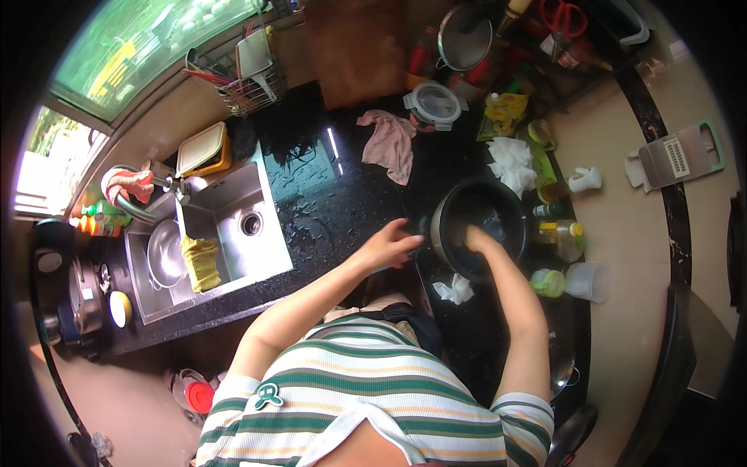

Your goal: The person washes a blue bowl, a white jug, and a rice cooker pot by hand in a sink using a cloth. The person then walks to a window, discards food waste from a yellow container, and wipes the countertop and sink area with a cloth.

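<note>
A deep dark round pot point(439, 230) stands on the black countertop. Inside it reaches my right hand point(475, 239); its fingers are blurred and partly hidden, so I cannot tell whether they hold anything. My left hand point(388, 244) hovers just left of the pot, fingers apart and holding nothing. A crumpled white tissue point(454, 289) lies below the pot, and more white tissues point(512, 163) lie above it. Up and to the left, a pink cloth point(390, 143) is spread on the wet counter.
At left is a steel sink point(236, 233) with a yellow cloth point(201, 264) over its divider and a metal basin point(167, 254). A lidded glass container point(435, 105), a spray bottle point(583, 180) and a clear plastic cup point(588, 282) stand around the pot's far and right sides.
</note>
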Motion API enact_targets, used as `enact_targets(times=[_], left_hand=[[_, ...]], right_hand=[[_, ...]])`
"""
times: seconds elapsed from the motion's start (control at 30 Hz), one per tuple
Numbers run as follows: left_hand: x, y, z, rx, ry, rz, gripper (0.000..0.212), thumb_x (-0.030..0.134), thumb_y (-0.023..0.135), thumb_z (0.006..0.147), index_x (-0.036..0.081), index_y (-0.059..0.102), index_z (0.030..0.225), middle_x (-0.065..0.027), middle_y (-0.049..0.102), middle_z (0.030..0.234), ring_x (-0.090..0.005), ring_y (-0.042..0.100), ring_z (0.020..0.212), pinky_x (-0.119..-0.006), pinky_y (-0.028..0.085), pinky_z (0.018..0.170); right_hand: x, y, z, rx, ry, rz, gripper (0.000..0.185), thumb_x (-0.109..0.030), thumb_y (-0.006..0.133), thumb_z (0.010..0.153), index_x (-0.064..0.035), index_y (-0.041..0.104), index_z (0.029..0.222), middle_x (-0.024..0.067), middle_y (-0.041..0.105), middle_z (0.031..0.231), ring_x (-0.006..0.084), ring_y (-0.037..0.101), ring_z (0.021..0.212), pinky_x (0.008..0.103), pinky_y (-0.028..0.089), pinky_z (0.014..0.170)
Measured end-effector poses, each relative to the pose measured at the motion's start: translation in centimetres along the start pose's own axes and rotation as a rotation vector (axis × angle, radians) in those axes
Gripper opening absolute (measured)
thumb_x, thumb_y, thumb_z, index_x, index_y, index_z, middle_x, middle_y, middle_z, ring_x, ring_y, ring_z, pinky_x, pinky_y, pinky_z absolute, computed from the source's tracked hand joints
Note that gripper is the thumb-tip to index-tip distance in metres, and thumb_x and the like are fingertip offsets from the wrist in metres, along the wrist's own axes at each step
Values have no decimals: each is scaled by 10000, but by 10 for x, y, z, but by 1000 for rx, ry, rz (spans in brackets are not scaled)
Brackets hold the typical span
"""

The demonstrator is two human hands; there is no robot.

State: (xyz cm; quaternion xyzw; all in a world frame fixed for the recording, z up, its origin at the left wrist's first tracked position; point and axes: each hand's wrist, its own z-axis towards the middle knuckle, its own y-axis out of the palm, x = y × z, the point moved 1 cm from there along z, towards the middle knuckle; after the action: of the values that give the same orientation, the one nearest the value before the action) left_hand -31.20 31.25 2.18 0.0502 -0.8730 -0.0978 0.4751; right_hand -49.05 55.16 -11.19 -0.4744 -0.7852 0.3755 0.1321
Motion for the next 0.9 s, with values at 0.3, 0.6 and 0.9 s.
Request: enact_targets(times=[0.3, 0.6, 0.9], left_hand=[[-12, 82, 80, 197, -437, -306, 583, 150, 648, 679, -93, 351, 1119, -241, 446, 1100, -347, 533, 920, -458, 530, 560], [-41, 32, 89, 227, -281, -192, 167, 47, 608, 620, -64, 576, 741, -176, 588, 717, -315, 603, 617, -408, 509, 468], [-16, -63, -5, 312, -132, -272, 237, 3, 479, 642, -36, 527, 871, -140, 557, 741, -267, 586, 621, -376, 525, 485]], right_hand=[[-32, -30, -49, 101, 175, 28, 341, -54, 474, 725, -87, 538, 1058, 189, 540, 1041, 312, 516, 988, 387, 416, 825], [-59, -43, -73, 243, -5, -77, 199, -45, 419, 722, -28, 500, 903, 194, 581, 867, 373, 532, 866, 436, 411, 756], [-189, -73, -62, 369, -300, -305, 362, -25, 434, 719, -59, 499, 1073, 146, 606, 755, 306, 590, 736, 387, 460, 648]])
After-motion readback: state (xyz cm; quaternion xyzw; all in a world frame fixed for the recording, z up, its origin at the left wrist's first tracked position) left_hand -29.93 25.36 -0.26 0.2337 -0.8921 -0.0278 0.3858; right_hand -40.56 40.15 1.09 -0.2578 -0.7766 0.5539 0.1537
